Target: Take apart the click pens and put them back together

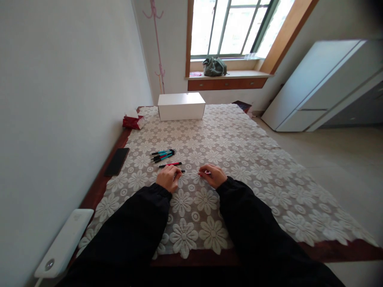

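Note:
A thin white stick that looks like a pen refill [190, 173] stretches between my two hands, just above the tablecloth. My left hand [168, 177] pinches its left end; a short black tip shows beside those fingers, and I cannot tell whether it is held or lies behind. The other end is in the closed fingers of my right hand [212, 175], where a bit of red shows. Just beyond my left hand lies a red and black pen [170, 164]. Farther off, a small pile of blue and black pens [163, 155] rests on the cloth.
A flowered lace tablecloth [212, 235] covers the table. Along the left edge are a dark phone [117, 162], a red tissue pack [133, 122] and a white power strip [67, 243]. A white box [181, 107] stands at the far end.

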{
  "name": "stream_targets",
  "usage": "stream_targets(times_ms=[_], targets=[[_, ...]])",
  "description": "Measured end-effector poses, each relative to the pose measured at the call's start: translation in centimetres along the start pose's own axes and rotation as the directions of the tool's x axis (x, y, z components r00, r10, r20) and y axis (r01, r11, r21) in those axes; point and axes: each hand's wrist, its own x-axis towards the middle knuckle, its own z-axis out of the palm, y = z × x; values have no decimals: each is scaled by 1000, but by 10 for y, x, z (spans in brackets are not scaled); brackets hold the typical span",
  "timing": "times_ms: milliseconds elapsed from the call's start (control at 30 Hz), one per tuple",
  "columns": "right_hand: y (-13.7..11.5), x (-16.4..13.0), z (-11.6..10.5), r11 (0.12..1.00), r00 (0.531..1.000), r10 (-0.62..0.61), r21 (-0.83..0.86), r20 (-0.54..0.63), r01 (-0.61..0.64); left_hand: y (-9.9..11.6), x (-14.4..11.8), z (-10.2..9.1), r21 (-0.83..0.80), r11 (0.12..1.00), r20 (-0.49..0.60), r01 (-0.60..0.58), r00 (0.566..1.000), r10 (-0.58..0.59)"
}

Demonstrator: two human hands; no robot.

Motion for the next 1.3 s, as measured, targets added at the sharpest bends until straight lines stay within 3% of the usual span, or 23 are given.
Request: stream_targets(times_ms=[367, 567, 800, 1000, 1167, 1300], targets=[[-2, -1, 3, 998, 999, -43, -36, 32, 44, 1, 0, 1, -13, 1000, 24, -21, 1000, 21], [6, 1, -1, 988, 996, -75, -138, -37, 69, 1, -1, 0, 86, 996, 46, 10, 999, -14], [10, 1, 0, 965, 992, -115, -234, 48, 123, 3, -1, -1, 153, 988, 80, -23, 997, 11], [15, 1, 0, 948, 979, -156, -258, 132, 186, 5, -1, -3, 147, 989, 44, -25, 999, 19], [10, 2, 0, 948, 970, -203, -220, 135, 229, 6, -1, -3, 26, 989, 4, -145, 989, 144], [-5, 0, 3, 973, 976, -198, -99, 93, 207, 12, -4, -4, -68, 955, 82, -288, 953, 293]])
